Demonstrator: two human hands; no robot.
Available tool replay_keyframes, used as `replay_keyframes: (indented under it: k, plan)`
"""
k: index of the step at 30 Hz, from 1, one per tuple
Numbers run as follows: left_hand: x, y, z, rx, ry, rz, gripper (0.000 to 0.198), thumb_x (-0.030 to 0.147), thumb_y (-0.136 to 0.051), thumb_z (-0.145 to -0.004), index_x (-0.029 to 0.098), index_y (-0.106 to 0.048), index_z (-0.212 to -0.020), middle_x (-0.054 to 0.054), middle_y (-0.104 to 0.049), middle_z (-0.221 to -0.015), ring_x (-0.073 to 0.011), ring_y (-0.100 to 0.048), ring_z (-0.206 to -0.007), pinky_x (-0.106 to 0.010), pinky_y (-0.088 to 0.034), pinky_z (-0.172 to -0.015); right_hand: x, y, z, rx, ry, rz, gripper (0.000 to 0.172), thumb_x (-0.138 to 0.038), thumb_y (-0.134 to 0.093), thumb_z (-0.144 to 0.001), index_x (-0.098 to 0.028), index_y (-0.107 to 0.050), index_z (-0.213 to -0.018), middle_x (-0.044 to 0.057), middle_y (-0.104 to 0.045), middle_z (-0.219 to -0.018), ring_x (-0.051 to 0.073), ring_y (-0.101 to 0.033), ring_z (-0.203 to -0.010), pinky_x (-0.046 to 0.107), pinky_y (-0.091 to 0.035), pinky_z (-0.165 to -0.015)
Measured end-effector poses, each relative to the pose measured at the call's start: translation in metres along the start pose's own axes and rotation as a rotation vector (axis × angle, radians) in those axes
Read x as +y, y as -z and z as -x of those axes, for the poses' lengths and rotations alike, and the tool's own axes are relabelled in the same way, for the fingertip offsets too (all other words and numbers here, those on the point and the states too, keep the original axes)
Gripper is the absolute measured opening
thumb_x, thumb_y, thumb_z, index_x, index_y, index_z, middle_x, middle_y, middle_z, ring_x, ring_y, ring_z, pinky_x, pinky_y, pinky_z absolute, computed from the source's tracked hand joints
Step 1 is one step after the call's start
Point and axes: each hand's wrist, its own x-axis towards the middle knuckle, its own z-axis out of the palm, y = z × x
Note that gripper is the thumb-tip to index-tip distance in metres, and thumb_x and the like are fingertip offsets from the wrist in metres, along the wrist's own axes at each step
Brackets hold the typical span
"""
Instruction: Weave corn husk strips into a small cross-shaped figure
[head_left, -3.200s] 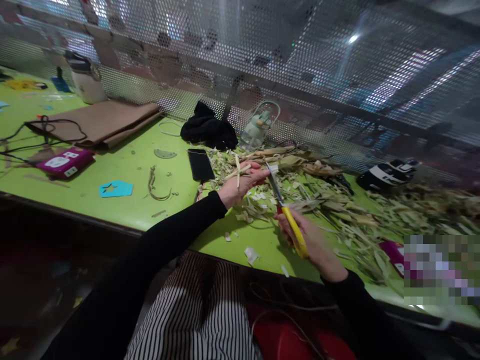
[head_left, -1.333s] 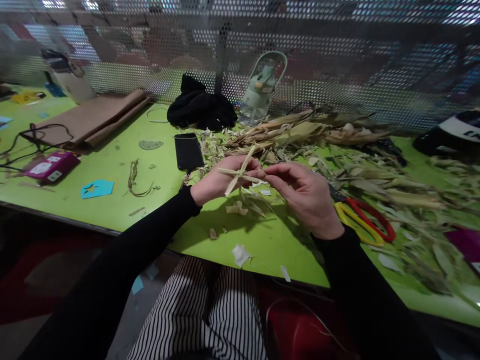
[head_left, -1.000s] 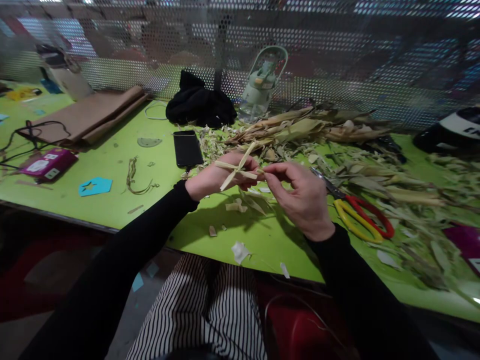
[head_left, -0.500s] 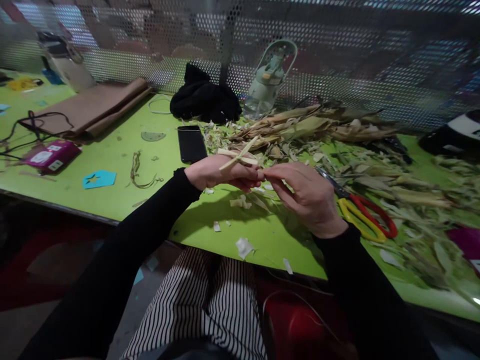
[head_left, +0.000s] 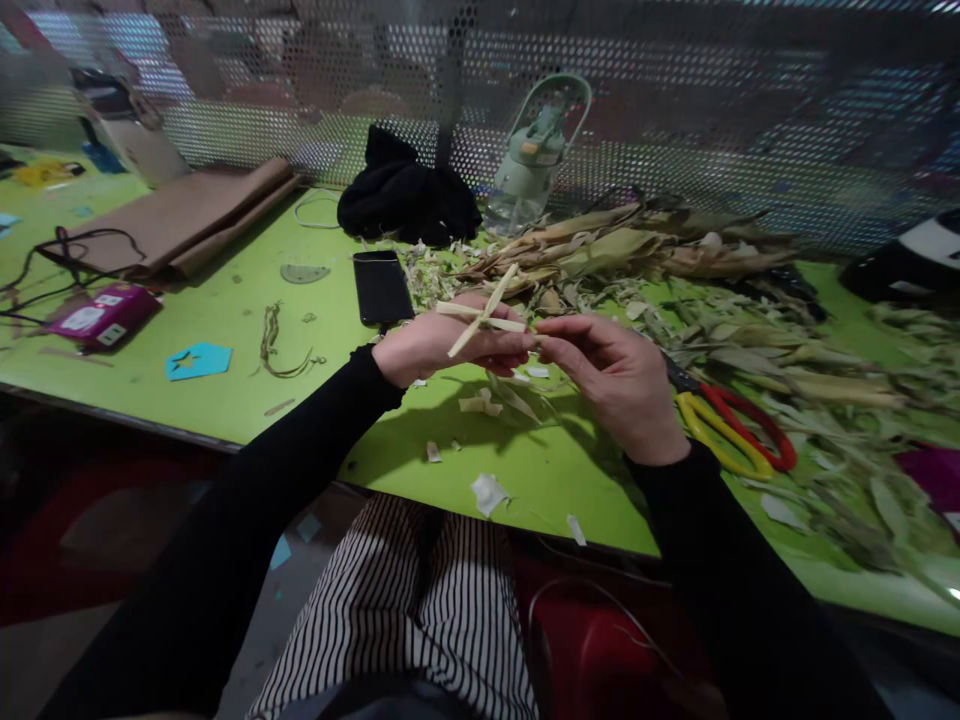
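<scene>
Right hand (head_left: pixel 607 385): thumb and forefinger pinching a slim greenish end (head_left: pixel 535 332), too small to make out fully, at the left fingertips. Left hand (head_left: pixel 450 338): fingers pressed together, holding a cross (head_left: pixel 486 316) of flat, pale, fibrous strips that lies over its upper side; exact grip hidden. Left hand extended, wrist low; right bent inward, knuckles up. Beyond, curled, papery husks (head_left: pixel 615 245) and crumbled shreds. Scissors (head_left: pixel 727 430), red and yellow loop handles, beside the right wrist. Smooth green table (head_left: pixel 420 475) beneath, black phone (head_left: pixel 382 288) near the left hand.
</scene>
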Motion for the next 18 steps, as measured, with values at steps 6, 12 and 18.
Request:
replay_keyframes:
  k: [6,12,18]
  plan:
    - [-0.009,-0.001,-0.007,0.054,-0.165,-0.204,0.023,0.028,-0.076,-0.083,0.011,-0.061,-0.078,0.000,-0.062,-0.072,-0.0067,-0.057,-0.065,-0.022,-0.047,-0.063,0.002,-0.002,0.001,-0.002,-0.097,-0.053,0.017,-0.036,-0.072,-0.089,-0.020,-0.075,-0.096,0.004,-0.078,-0.089,0.018,-0.072,-0.077,0.032,-0.060,-0.072]
    - [-0.012,0.001,-0.008,0.000,-0.144,-0.190,0.019,0.026,-0.072,-0.086,0.010,-0.064,-0.079,-0.001,-0.063,-0.074,-0.0077,-0.058,-0.066,-0.024,-0.050,-0.067,0.001,-0.003,0.003,0.057,0.003,0.135,0.013,-0.034,-0.068,-0.092,-0.022,-0.074,-0.094,0.004,-0.077,-0.089,0.019,-0.071,-0.076,0.034,-0.058,-0.071]
    - [-0.013,0.005,-0.006,-0.007,-0.041,-0.111,0.021,0.028,-0.070,-0.089,0.010,-0.066,-0.080,-0.001,-0.066,-0.073,-0.0074,-0.061,-0.067,-0.026,-0.054,-0.072,0.001,-0.002,0.000,0.028,0.210,0.274,0.008,-0.025,-0.067,-0.092,-0.023,-0.074,-0.092,0.005,-0.077,-0.090,0.021,-0.072,-0.079,0.036,-0.058,-0.073]
